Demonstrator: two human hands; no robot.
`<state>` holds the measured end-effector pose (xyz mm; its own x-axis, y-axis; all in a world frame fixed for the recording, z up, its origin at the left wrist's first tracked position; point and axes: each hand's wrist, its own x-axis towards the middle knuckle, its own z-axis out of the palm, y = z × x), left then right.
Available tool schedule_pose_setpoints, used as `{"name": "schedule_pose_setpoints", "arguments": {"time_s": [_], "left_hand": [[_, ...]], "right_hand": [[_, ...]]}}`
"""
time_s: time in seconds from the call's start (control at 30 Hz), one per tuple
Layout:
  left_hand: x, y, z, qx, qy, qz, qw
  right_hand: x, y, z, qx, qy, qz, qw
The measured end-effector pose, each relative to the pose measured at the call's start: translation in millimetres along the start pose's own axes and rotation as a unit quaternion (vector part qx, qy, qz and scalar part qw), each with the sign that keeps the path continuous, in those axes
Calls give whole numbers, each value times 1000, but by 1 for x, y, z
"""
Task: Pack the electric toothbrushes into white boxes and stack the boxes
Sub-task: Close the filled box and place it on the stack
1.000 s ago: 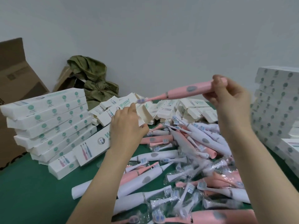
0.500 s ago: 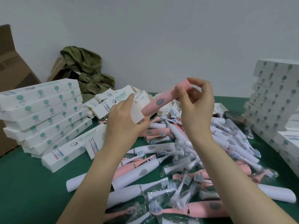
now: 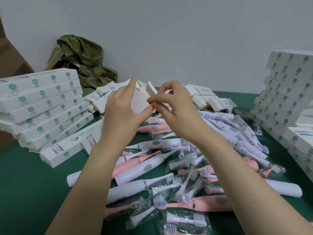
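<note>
My left hand [image 3: 122, 112] gripped the white box [image 3: 138, 106] above the table's [image 3: 25, 192] middle; my right hand [image 3: 171, 106] pinched its flap.

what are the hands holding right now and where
Left hand grips a white box near its open end; right hand pinches that end's flap at its edge.
</note>
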<state>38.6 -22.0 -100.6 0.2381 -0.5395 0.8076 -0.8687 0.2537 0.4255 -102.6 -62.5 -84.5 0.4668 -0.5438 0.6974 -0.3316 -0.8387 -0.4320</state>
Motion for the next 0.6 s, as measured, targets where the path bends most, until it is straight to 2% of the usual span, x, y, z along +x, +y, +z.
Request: {"name": "schedule_pose_setpoints", "arguments": {"time_s": [0.07,0.13,0.17,0.23,0.33,0.4,0.47,0.6], "left_hand": [[1,-1,-4,-20,19,-23,999],[2,-1,-9,-68,48,-69,994],[2,-1,-11,-88,62,-89,990],[2,-2,-13,-97,86,-102,986],[5,-6,-16,-89,117,-95,985],[6,-6,-16,-95,132,-97,982],[5,-4,-14,-107,135,-100,980],[1,1,-12,-117,118,-103,981]], "right_hand": [[1,-1,-3,122,61,80,987],[2,6,-5,211,119,186,952],[2,10,-5,200,104,227,948],[-4,16,1,123,4,260,958],[-14,8,28,82,-138,235,959],[-14,-3,55,7,-240,164,957],[-14,-10,80,-72,-320,106,939],[-10,-10,101,-205,-351,70,911]]}}
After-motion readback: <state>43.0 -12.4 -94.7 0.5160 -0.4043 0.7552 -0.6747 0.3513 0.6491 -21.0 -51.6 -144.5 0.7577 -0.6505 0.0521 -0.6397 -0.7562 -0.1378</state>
